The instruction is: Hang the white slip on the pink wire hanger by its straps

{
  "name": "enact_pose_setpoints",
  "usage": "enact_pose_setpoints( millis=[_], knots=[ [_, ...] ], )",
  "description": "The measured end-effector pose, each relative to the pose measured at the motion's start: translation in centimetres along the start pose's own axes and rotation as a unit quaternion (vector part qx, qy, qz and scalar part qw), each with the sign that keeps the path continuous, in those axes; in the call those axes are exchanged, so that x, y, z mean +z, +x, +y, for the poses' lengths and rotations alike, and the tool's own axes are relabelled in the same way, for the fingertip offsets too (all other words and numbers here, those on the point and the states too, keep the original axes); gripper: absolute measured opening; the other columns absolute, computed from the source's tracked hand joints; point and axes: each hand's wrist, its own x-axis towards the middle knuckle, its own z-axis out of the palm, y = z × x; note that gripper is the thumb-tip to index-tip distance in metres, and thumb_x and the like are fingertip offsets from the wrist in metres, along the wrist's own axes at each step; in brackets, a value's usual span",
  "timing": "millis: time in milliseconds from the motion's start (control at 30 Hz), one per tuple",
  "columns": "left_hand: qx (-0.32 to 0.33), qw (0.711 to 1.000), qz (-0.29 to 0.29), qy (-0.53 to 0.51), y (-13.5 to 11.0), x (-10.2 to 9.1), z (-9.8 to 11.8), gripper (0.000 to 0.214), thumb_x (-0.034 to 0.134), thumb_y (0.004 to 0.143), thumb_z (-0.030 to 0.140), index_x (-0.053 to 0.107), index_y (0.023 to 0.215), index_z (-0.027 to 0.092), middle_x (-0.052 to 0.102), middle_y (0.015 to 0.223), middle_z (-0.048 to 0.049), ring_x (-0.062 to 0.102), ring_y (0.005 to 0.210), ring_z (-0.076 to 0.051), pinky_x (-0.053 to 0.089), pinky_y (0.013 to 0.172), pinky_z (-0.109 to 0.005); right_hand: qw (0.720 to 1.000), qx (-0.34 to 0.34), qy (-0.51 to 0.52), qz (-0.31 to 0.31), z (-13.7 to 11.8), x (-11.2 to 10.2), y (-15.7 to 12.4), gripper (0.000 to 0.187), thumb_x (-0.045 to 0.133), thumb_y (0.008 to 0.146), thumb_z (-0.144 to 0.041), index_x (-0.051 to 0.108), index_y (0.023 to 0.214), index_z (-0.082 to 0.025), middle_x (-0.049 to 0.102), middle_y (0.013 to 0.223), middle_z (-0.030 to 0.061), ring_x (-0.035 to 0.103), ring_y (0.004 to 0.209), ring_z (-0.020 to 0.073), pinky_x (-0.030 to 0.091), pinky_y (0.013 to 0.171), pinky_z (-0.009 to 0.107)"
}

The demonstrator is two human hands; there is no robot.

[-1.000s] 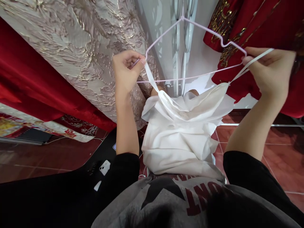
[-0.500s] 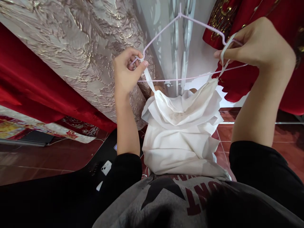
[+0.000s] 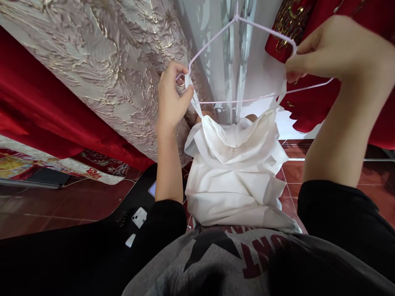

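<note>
A white garment with thin shoulder straps and a ruffled neckline [image 3: 234, 176] drapes down in front of my lap. Above it is a pale pink clothes hanger [image 3: 212, 39], its hook end pointing away from me. My left hand [image 3: 173, 96] is closed at the hanger's left end, thumb and fingers pinching the left strap [image 3: 196, 102] against it. On the other side my right hand [image 3: 336, 53], slightly blurred, pinches at the hanger's right shoulder. The right strap [image 3: 282, 88] runs up to its fingers, which partly hide where strap and hanger meet.
Embossed beige-pink fabric [image 3: 123, 61] and red cloth [image 3: 61, 107] hang at left. Red garments with gold trim [image 3: 314, 98] hang at right. White metal uprights [image 3: 242, 61] stand ahead. On the black surface [image 3: 77, 255] at lower left lies a white phone [image 3: 139, 217].
My left hand has shifted slightly right along the strap. My right hand has moved up at the hanger's shoulder; the strap loop that stood out over its fingers is now mostly hidden.
</note>
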Motion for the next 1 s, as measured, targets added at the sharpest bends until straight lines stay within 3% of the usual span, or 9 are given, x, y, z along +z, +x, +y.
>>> enact_pose_setpoints(
  millis=[100,200,300,400,533,667,767,867,1000],
  knots=[
    [-0.012,0.999,-0.024,-0.021,-0.3,0.0,-0.3,0.033,0.058,0.084,-0.009,0.059,0.089,0.024,0.067,0.089,-0.0015,0.045,0.12,-0.027,0.021,0.117,-0.04,0.997,0.007,0.045,0.055,0.8,-0.8,-0.4,0.019,0.057,0.083,-0.022,0.074,0.076,-0.016,0.054,0.055,-0.0048,0.05,0.061,0.0037,0.036,0.06,0.026],
    [-0.022,0.999,0.001,-0.044,-0.6,0.1,-0.4,0.035,0.052,0.086,-0.011,0.066,0.087,0.021,0.067,0.086,-0.0046,0.047,0.12,-0.028,0.024,0.115,-0.038,0.97,-0.086,0.1,0.203,2.4,0.2,0.3,0.028,0.05,0.086,-0.023,0.076,0.093,-0.018,0.056,0.069,-0.0026,0.056,0.073,0.0078,0.035,0.064,0.029],
    [0.05,0.996,-0.046,0.06,-0.5,0.3,-0.6,0.03,0.058,0.088,-0.007,0.072,0.085,0.019,0.067,0.09,-0.0038,0.054,0.105,-0.026,0.034,0.105,-0.036,0.854,-0.237,0.214,0.41,2.5,3.3,1.3,0.033,0.043,0.084,-0.009,0.074,0.084,-0.016,0.063,0.08,-0.0004,0.058,0.079,0.0089,0.036,0.071,0.028],
    [0.092,0.987,-0.055,0.116,0.1,0.3,-1.3,0.027,0.056,0.093,-0.002,0.074,0.091,0.019,0.067,0.09,-0.002,0.057,0.087,-0.021,0.042,0.089,-0.034,0.833,-0.238,0.357,0.35,0.6,7.6,1.3,0.032,0.043,0.076,0.001,0.07,0.075,-0.016,0.062,0.068,0.0009,0.058,0.064,0.0096,0.043,0.063,0.026],
    [0.053,0.998,0.006,0.028,1.0,-0.6,-2.7,0.03,0.048,0.098,-0.003,0.068,0.091,0.017,0.064,0.078,0.0037,0.054,0.076,-0.013,0.041,0.076,-0.025,0.932,-0.184,0.275,0.148,-0.9,12.8,0.2,0.011,0.058,0.08,-0.013,0.065,0.073,-0.02,0.066,0.076,0.0001,0.059,0.074,0.0125,0.049,0.073,0.029],
    [0.079,0.988,0.128,0.043,0.9,-2.8,-3.7,0.036,0.043,0.094,-0.012,0.065,0.081,0.015,0.057,0.068,0.0036,0.053,0.071,-0.009,0.037,0.069,-0.025,0.934,-0.159,0.259,0.188,-0.6,15.6,-0.7,0.019,0.063,0.083,-0.029,0.055,0.068,-0.02,0.061,0.075,0.0011,0.056,0.077,0.0151,0.047,0.082,0.036],
    [0.006,0.983,0.182,0.005,0.0,-4.1,-4.1,0.034,0.042,0.092,-0.007,0.062,0.077,0.016,0.046,0.055,0.0033,0.048,0.055,-0.01,0.036,0.061,-0.028,0.926,-0.158,0.268,0.215,-0.7,16.2,-1.2,0.025,0.064,0.084,-0.039,0.054,0.069,-0.021,0.059,0.075,0.0011,0.054,0.078,0.0157,0.046,0.083,0.038],
    [-0.107,0.973,0.152,-0.138,-1.3,-4.4,-4.3,0.027,0.042,0.087,-0.001,0.061,0.081,0.018,0.051,0.056,0.0027,0.047,0.051,-0.011,0.04,0.057,-0.027,0.925,-0.164,0.272,0.211,-1.2,16.6,-1.7,0.03,0.062,0.085,-0.047,0.055,0.071,-0.021,0.06,0.078,0.0014,0.054,0.081,0.0167,0.045,0.086,0.039],
    [-0.106,0.962,0.101,-0.231,-3.2,-2.9,-4.8,0.021,0.052,0.08,0.003,0.063,0.091,0.018,0.064,0.083,-0.0015,0.065,0.08,-0.013,0.051,0.084,-0.028,0.92,-0.178,0.274,0.216,-2.0,16.9,-2.8,0.03,0.057,0.088,-0.048,0.056,0.074,-0.021,0.063,0.088,0.0029,0.057,0.09,0.0188,0.044,0.091,0.041]
  ],
)
